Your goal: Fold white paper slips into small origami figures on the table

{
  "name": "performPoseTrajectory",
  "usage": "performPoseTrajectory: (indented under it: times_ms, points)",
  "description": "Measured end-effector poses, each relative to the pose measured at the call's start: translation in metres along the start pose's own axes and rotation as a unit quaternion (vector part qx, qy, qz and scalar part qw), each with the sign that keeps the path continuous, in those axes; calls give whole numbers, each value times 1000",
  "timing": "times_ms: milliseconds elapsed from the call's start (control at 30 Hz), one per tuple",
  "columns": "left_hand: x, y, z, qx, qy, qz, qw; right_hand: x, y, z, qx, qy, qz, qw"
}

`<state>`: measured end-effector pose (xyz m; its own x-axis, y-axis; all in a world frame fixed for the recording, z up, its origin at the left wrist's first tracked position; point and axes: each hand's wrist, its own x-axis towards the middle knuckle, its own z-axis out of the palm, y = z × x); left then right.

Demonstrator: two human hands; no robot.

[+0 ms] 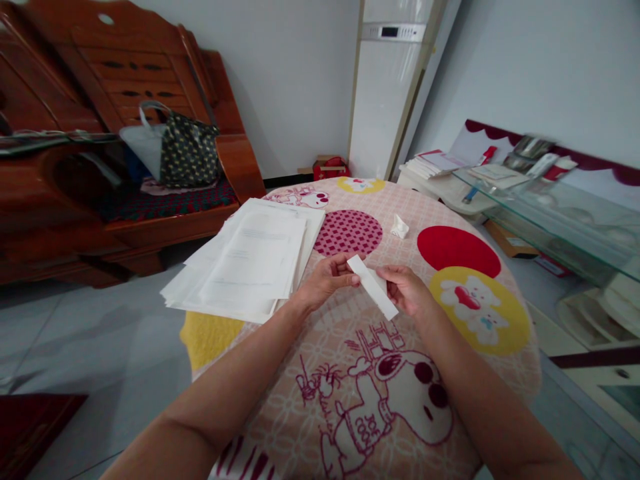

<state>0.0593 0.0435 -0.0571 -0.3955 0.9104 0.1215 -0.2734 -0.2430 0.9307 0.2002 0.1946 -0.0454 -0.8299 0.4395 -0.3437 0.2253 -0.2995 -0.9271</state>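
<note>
Between my two hands is a narrow strip of folded white paper [374, 288], tilted down to the right above the table. My left hand [331, 280] pinches its upper left end between thumb and fingers. On its right side, my right hand [404, 287] grips the paper near the middle, the fingers partly hidden behind it. Left of my hands lies a loose stack of white paper sheets [250, 257], the top one faintly printed. A small folded white paper piece [399, 227] rests on the tablecloth beyond my right hand.
A patterned cloth [320, 373] covers the round table. To the left stands a wooden bench [150, 73] with a dark patterned bag [189, 150] on it. At the right is a glass-topped stand [565, 220] bearing bowls and papers. A tall white air conditioner [385, 100] stands behind.
</note>
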Motion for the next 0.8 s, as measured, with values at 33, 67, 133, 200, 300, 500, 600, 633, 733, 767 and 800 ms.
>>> performPoseTrajectory:
  times_ms: [33,67,133,200,300,500,600,633,733,767,800]
  points:
    - [0,-1,0,-1,-2,3,1000,2,1,0,5,-3,2,1000]
    - [0,-1,0,-1,-4,7,1000,3,3,0,7,-7,3,1000]
    - [1,-2,0,-2,-4,13,1000,6,6,0,7,-11,6,1000]
    - [1,-2,0,-3,-2,18,1000,8,7,1,7,-12,11,1000]
    - [1,-2,0,-3,-2,25,1000,7,7,4,20,-19,14,1000]
    - [2,-2,3,-13,1,35,999,4,6,12,42,-31,11,999]
    - [3,-2,2,-21,0,40,999,4,7,14,57,-41,8,997]
    - [3,-2,2,-21,0,40,999,4,8,14,63,-44,7,997]
    - [3,-3,1,-20,6,35,999,5,8,15,68,-40,5,997]
    - [3,-4,1,-19,9,34,999,5,8,14,67,-39,6,997]
    - [3,-4,1,-17,12,36,999,5,8,14,67,-39,7,997]
